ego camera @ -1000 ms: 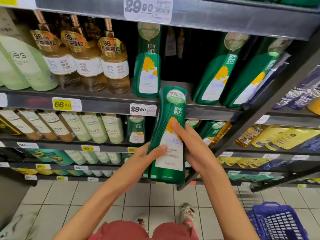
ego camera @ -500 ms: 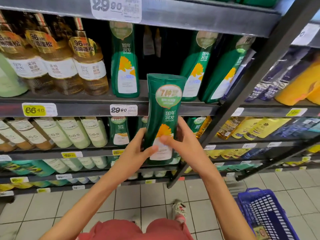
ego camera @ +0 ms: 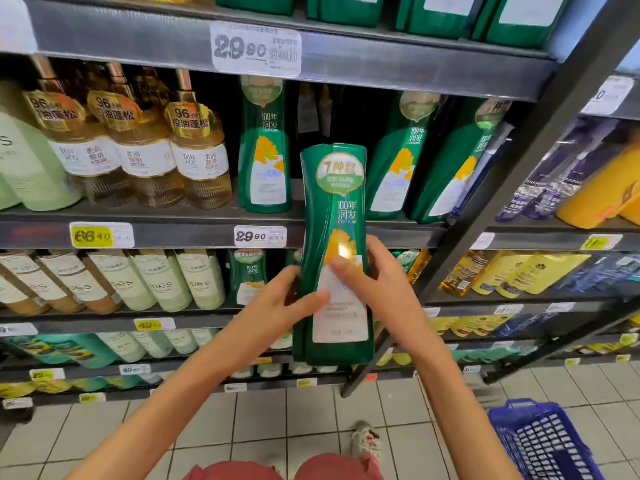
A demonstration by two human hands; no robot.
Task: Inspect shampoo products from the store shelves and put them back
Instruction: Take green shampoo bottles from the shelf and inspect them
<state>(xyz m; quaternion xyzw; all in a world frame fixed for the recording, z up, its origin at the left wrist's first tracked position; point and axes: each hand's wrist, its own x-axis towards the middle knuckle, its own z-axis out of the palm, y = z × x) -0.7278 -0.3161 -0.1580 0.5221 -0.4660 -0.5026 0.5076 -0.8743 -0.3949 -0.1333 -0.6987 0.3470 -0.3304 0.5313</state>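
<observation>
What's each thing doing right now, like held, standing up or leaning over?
tall green shampoo bottle with a yellow flower label: held upright in both hands.
left hand: grips the bottle's left side, thumb on the label.
right hand: grips its right side.
green bottle on the shelf behind: standing upright.
three amber bottles with gold collars: standing in a row.
blue plastic basket: sitting on the tiled floor.

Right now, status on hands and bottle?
Left hand and right hand both grip the green shampoo bottle, upright, label toward camera. In front of the shelf, not yet back. Blue basket on floor, apart.
</observation>
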